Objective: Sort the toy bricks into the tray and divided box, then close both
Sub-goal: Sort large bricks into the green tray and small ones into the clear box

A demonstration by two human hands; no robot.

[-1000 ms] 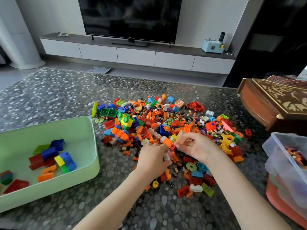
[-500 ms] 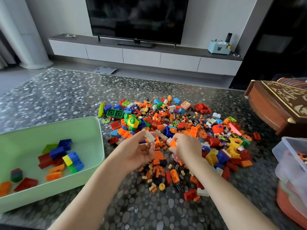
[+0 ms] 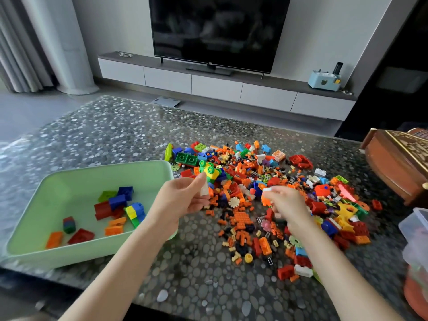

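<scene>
A big heap of mixed toy bricks covers the middle of the pebble-patterned table. The pale green tray stands at the left with several large bricks in it. My left hand hovers beside the tray's right rim and pinches a small white brick. Over the heap, my right hand pinches a small white piece with an orange piece under it. The clear divided box is cut off at the right edge.
A carved wooden box sits at the far right, behind the clear box. Beyond the table are a TV and a low cabinet. Bare tabletop lies between my forearms.
My left hand has lifted with the white brick and moved left toward the tray's rim. My right hand has risen from the heap holding small pieces. The camera tilted up slightly.
</scene>
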